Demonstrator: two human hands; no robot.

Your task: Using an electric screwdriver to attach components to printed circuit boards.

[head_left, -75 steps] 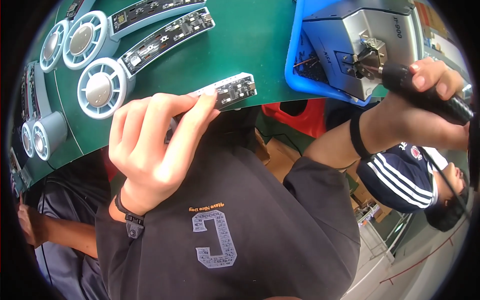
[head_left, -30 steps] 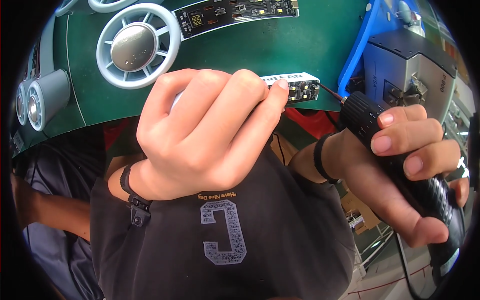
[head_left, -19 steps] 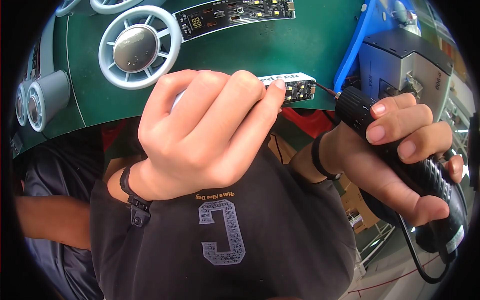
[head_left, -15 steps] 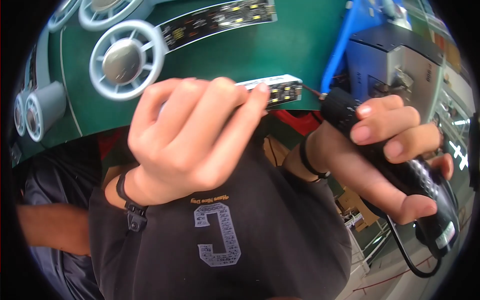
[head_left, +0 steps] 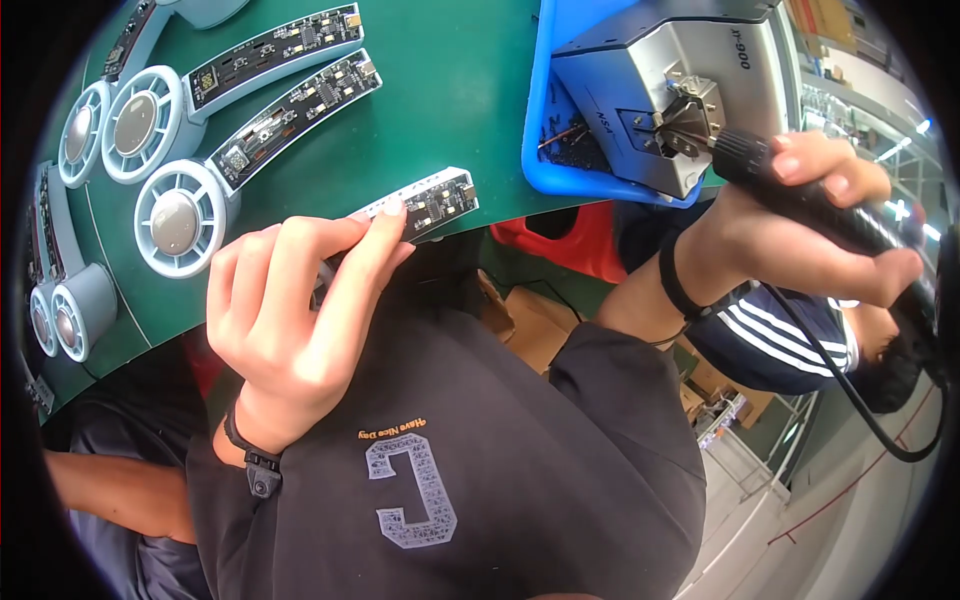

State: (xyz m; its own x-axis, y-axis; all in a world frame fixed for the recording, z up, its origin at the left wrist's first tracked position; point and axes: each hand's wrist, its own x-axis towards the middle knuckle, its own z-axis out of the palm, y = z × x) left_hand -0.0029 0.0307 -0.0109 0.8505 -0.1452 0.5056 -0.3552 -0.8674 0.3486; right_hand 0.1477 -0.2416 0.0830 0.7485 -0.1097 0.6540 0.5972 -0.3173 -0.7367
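Note:
My left hand (head_left: 290, 310) is closed around a pale curved housing, its thumb and fingers pinching near the end. A black circuit board (head_left: 445, 205) shows beyond the fingertips; the rest of the piece is hidden by the hand. In my right hand (head_left: 850, 245) is a black electric screwdriver (head_left: 800, 190) with a cable. Its tip reaches the metal outlet of a grey screw feeder (head_left: 625, 75); whether a screw sits on the bit is too small to tell.
Several light-blue fan pieces (head_left: 178, 222) with round grilles and exposed boards lie on the green table (head_left: 430, 100) at left. A blue tray (head_left: 540, 165) holds the feeder. A red stool (head_left: 590, 245), a co-worker's striped garment (head_left: 770, 340) and another person's forearm (head_left: 120, 490) are nearby.
The screwdriver has gone from beside the held piece to the feeder's outlet. My left hand, still holding the housing, is farther left in the picture; the view has shifted too.

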